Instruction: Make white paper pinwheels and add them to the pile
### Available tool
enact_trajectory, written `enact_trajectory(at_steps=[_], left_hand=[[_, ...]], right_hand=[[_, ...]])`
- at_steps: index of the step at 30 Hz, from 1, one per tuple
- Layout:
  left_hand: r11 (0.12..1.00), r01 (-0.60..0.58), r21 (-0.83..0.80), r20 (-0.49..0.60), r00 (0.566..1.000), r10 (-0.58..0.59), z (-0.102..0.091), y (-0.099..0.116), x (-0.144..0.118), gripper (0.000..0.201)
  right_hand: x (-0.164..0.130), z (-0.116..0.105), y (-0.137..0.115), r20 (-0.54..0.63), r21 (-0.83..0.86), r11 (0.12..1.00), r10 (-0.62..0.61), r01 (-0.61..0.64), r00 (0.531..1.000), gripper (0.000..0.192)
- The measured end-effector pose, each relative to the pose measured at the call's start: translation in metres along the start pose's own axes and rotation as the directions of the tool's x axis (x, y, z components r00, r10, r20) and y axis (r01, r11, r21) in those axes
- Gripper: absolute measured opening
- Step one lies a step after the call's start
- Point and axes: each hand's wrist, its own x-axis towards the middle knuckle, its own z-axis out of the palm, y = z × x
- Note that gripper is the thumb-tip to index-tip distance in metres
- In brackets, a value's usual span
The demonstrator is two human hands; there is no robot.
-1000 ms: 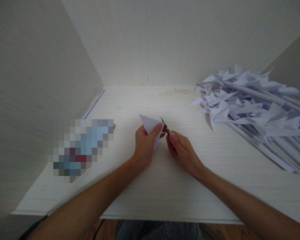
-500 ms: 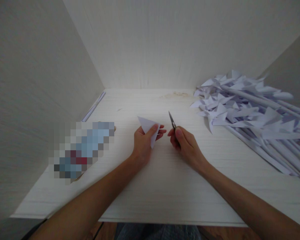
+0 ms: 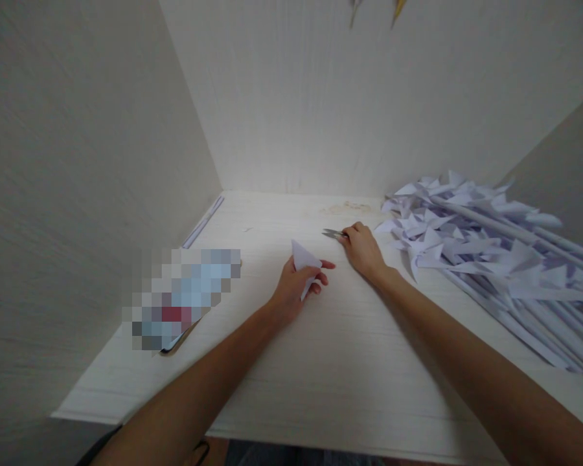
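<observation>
My left hand (image 3: 291, 288) pinches a folded white paper triangle (image 3: 304, 257) between thumb and fingers, its other fingers spread beyond the paper. Farther back and to the right, my right hand (image 3: 365, 251) is closed round the handles of small metal scissors (image 3: 332, 233). The blades point left, low over the tabletop; whether they touch it I cannot tell. The handles are mostly hidden by the fingers. A gap lies between the scissors and the paper.
Many white paper pinwheels (image 3: 437, 243) with rolled paper sticks are heaped at the right. A pixelated flat object (image 3: 199, 285) lies on the white table (image 3: 350, 388) at the left. Thin paper strips (image 3: 203, 223) rest by the left wall. Walls rise on three sides.
My right hand has moved away from the paper, back toward the far wall, and the scissors have turned to point left. My left hand still holds the paper. The view has tilted up.
</observation>
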Motion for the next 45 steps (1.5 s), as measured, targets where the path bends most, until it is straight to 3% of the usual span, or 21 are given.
enact_trajectory(at_steps=[4,7,12,18,22,25,27,29,32,38,43,45], left_hand=[[0.992,0.014,-0.122,0.022,1.0,-0.012,-0.001,0.0,0.002,0.027],[0.985,0.071,-0.155,0.047,0.997,-0.065,-0.003,0.002,0.004,0.024],[0.98,0.122,-0.155,0.089,0.99,-0.109,-0.007,0.003,0.005,0.023],[0.988,0.076,-0.131,0.108,0.992,-0.062,-0.007,-0.001,0.005,0.021],[0.997,0.048,-0.053,0.072,0.996,-0.045,-0.005,0.001,0.003,0.024],[0.998,0.009,0.059,0.081,0.997,-0.014,-0.007,-0.001,0.002,0.027],[0.985,-0.052,0.164,0.117,0.993,0.033,-0.008,-0.004,0.003,0.022],[0.957,-0.168,0.237,0.199,0.972,0.121,-0.008,-0.008,0.003,0.017],[0.922,-0.275,0.273,0.3,0.935,0.19,-0.006,-0.01,0.002,0.021],[0.922,-0.163,0.35,0.306,0.951,0.052,-0.007,-0.005,0.002,0.032],[0.983,-0.024,0.182,0.313,0.949,-0.035,-0.015,-0.002,0.007,0.047],[0.995,0.008,0.101,0.293,0.955,-0.038,-0.015,0.0,0.008,0.047]], right_hand=[[0.001,0.007,0.004,-0.003,0.075,0.996,-0.04,0.04,0.999,0.026],[0.001,0.007,0.005,0.026,0.069,0.995,-0.077,0.075,0.997,0.028],[0.0,0.003,0.002,0.072,0.016,0.997,-0.074,0.073,0.995,0.029],[0.0,0.003,0.001,0.112,-0.001,0.999,-0.046,0.046,0.993,0.029],[-0.004,-0.004,-0.003,0.006,0.161,0.986,-0.032,0.031,0.999,0.029],[-0.019,-0.019,-0.019,-0.129,0.479,0.873,-0.033,0.091,0.991,0.024],[-0.034,-0.033,-0.036,-0.12,0.654,0.748,-0.039,0.109,0.992,0.024],[-0.049,-0.044,-0.052,-0.097,0.718,0.683,-0.091,0.133,0.991,0.026],[-0.065,-0.052,-0.066,-0.081,0.776,0.626,-0.013,0.071,0.997,0.018],[-0.07,-0.046,-0.056,-0.038,0.875,0.485,0.1,-0.015,0.994,0.019],[-0.07,-0.047,-0.048,-0.007,0.902,0.429,0.138,-0.054,0.99,0.022],[-0.07,-0.049,-0.046,-0.022,0.894,0.445,0.149,-0.047,0.989,0.02]])
